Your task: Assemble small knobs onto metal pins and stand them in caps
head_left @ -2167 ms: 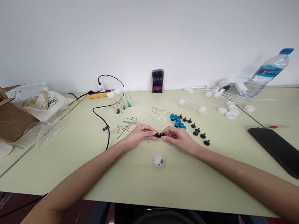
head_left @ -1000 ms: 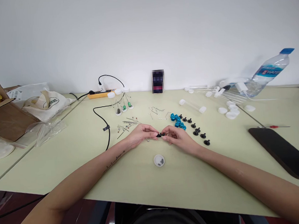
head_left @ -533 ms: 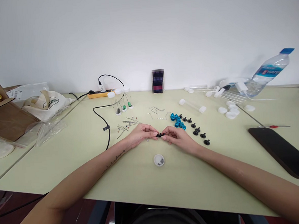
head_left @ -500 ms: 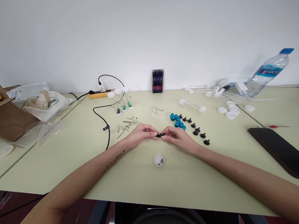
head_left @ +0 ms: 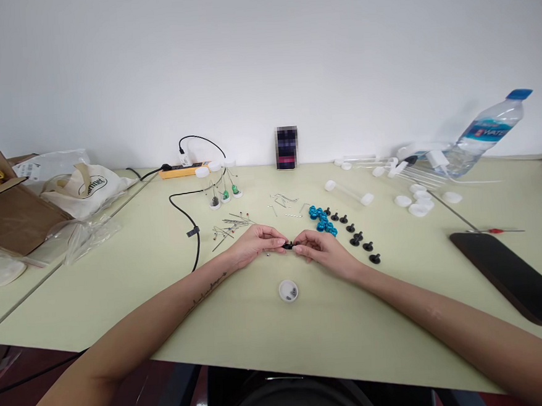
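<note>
A small black part (head_left: 288, 246) is pinched between both sets of fingertips, just above the table; its exact kind is too small to make out. My left hand (head_left: 256, 244) is closed on its left end. On the other end, my right hand (head_left: 323, 249) grips with thumb and fingers. Below the hands stands a round white cap (head_left: 288, 291) with a few small dark metal bits inside. Blue knobs (head_left: 322, 218) lie in a cluster beyond my right hand. A row of black flanged pieces (head_left: 357, 237) runs along their right. Thin metal pins (head_left: 230, 225) lie scattered beyond my left hand.
L-shaped hex keys (head_left: 284, 199) lie farther back, near a propped phone (head_left: 286, 147). Green-and-dark filled tubes (head_left: 225, 196) stand left of them. Clear tubes (head_left: 350, 192), white caps (head_left: 419, 200), a water bottle (head_left: 489, 132) and a black phone (head_left: 512, 276) occupy the right. A cardboard box (head_left: 26, 220) is left.
</note>
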### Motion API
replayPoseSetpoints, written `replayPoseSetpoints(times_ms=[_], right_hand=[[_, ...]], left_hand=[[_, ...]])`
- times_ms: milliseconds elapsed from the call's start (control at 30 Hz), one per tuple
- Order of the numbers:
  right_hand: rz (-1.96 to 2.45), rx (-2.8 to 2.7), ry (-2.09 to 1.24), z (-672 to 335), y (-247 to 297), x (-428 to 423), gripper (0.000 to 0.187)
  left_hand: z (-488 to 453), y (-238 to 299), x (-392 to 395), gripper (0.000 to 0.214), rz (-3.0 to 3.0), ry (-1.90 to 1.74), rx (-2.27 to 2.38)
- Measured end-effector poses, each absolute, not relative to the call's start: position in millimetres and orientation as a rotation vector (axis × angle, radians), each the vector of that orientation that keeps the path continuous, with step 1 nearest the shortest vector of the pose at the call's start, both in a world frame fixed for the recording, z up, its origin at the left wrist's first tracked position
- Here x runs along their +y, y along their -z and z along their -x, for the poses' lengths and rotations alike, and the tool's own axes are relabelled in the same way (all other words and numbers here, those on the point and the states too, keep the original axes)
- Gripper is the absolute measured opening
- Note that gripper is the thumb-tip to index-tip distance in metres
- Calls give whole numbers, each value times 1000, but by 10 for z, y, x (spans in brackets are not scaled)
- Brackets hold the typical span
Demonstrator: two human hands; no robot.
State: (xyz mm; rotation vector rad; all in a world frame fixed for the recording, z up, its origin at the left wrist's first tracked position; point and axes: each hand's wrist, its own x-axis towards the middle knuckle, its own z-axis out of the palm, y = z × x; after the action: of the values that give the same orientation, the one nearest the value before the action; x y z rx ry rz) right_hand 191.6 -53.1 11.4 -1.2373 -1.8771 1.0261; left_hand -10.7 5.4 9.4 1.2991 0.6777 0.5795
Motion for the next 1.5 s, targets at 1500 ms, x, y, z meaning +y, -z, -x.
replayPoseSetpoints(times_ms=[1500], right_hand=[[1223, -1862, -1048, -1919, -116, -529, 27]], left_hand=[[111, -98, 53, 33, -1278, -589, 659]])
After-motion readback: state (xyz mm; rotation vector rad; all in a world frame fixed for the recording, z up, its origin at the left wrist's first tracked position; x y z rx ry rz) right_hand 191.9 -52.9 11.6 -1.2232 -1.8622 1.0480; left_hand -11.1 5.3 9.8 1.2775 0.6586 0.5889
